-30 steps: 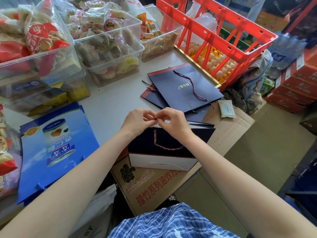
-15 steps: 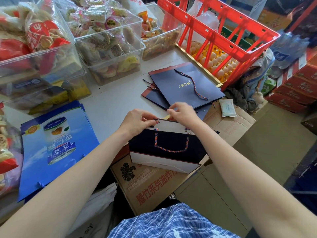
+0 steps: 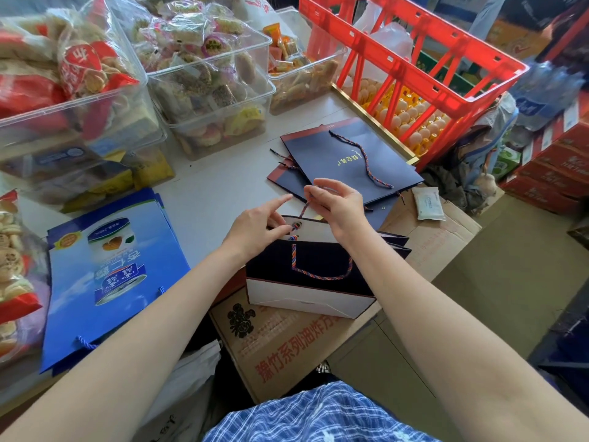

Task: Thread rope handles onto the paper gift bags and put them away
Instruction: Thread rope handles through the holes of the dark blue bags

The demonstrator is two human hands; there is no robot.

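Note:
A navy paper gift bag stands open at the table's front edge, on a cardboard box. A braided red-and-blue rope handle hangs looped on its near face. My left hand holds the bag's white inner top edge by a hole where a rope knot sits. My right hand pinches a second rope end that rises from that hole. Behind lie flat navy gift bags, the top one with a rope handle lying across it.
Blue printed bags lie flat at the left. Clear tubs of packaged snacks line the back of the grey table. A red crate stands over eggs at the right. A cardboard box sits under the bag.
The hands were together at the bag's top edge. Now the bag's far wall is opened up, and my right hand has drawn a rope end up through the hole while my left steadies the edge.

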